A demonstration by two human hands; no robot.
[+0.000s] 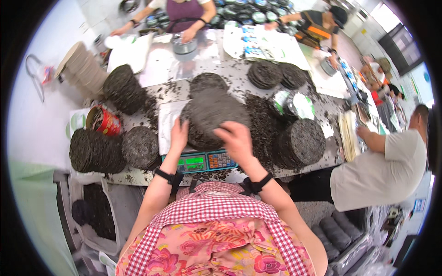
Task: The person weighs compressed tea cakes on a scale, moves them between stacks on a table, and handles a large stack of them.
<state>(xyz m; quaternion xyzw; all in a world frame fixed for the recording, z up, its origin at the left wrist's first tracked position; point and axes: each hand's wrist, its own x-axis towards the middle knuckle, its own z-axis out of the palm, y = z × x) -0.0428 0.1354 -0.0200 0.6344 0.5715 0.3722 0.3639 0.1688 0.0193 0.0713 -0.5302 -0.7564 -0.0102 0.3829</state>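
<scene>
Dark round cakes of pressed dried leaf, seemingly tea, lie piled on a digital scale (198, 161) before me. The uppermost cake (217, 110) is blurred and tilted over the others. My right hand (234, 139) is at its lower right edge, fingers bent; whether they grip it is unclear. My left hand (179, 135) rests against the left side of the pile, fingers pointing away from me. Another dark cake stack (208, 81) stands just beyond. The scale's display glows green beside its keypad.
Cake stacks (138, 146) (307, 141) flank the scale. A red tin (109, 120) stands left; loose dark leaf (259, 127) lies right. Wrapped cakes (300, 105) sit beyond it. Co-workers work across the table, and a person (380, 169) stands at the right.
</scene>
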